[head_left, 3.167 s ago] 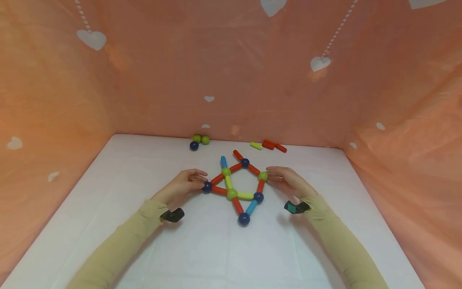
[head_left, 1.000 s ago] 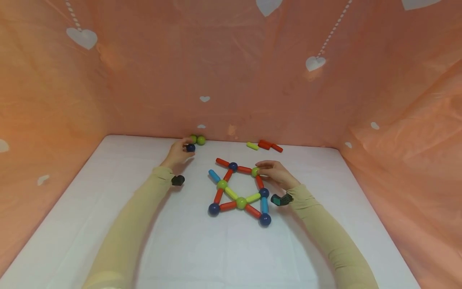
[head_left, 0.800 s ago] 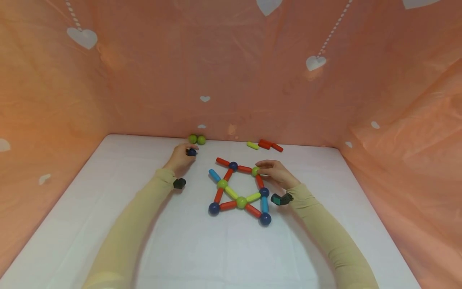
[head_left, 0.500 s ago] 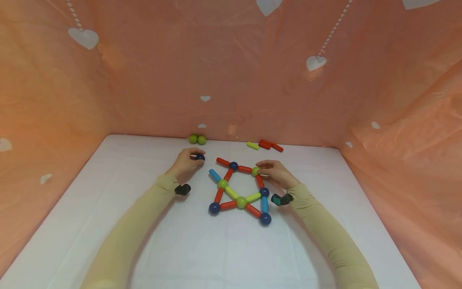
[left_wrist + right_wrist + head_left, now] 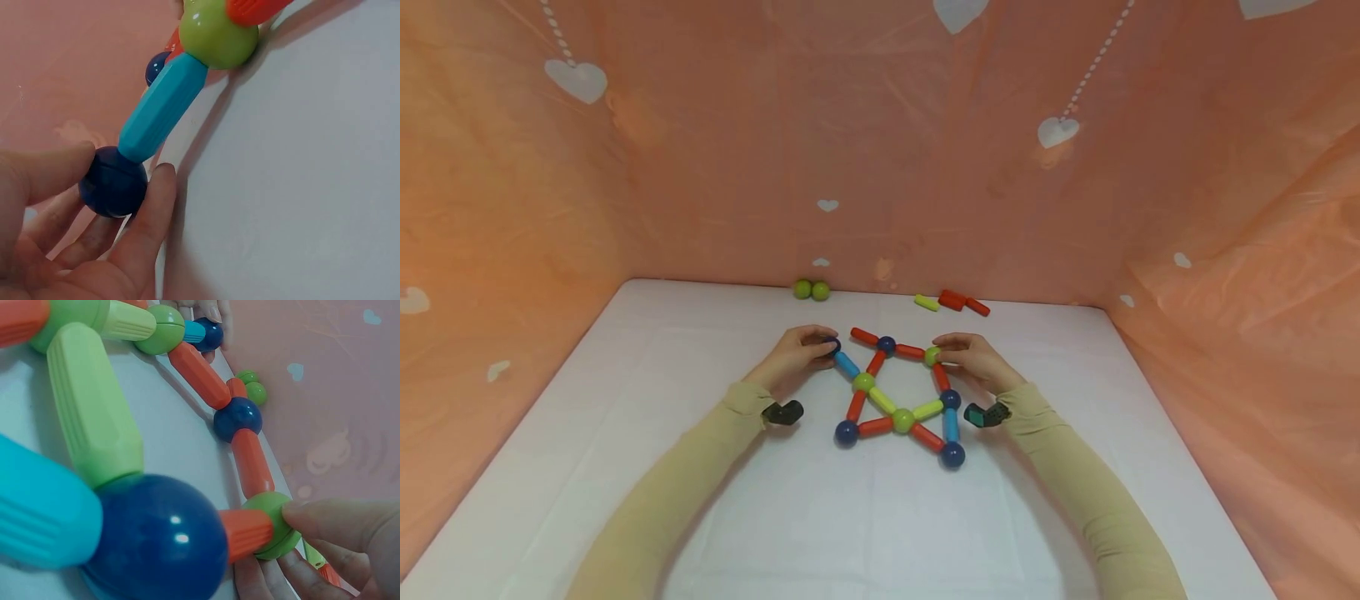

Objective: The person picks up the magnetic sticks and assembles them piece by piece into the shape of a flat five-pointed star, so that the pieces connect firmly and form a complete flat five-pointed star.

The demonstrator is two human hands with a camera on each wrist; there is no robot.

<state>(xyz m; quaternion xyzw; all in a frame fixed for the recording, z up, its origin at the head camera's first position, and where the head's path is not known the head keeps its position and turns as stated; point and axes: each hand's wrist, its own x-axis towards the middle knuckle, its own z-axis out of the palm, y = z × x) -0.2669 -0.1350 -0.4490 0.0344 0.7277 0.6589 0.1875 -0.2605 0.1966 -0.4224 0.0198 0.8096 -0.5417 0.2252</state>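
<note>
My left hand pinches a dark blue ball between thumb and fingers. That ball touches the free end of a blue rod, whose other end joins a green ball. The rod belongs to a flat frame of coloured rods and balls in the middle of the table. On the frame's right side, my right hand holds another green ball between thumb and fingers, with red rods attached to it. At the back of the frame, a red rod sticks out from a dark blue ball.
Two loose green balls lie at the table's back edge. To their right are a yellow-green rod and several red rods. Pink cloth with white hearts hangs around the white table.
My left hand picked up the dark blue ball near the back edge and brought it forward and right to the blue rod. The frame was turned earlier; lately my right hand stays on its green ball.
</note>
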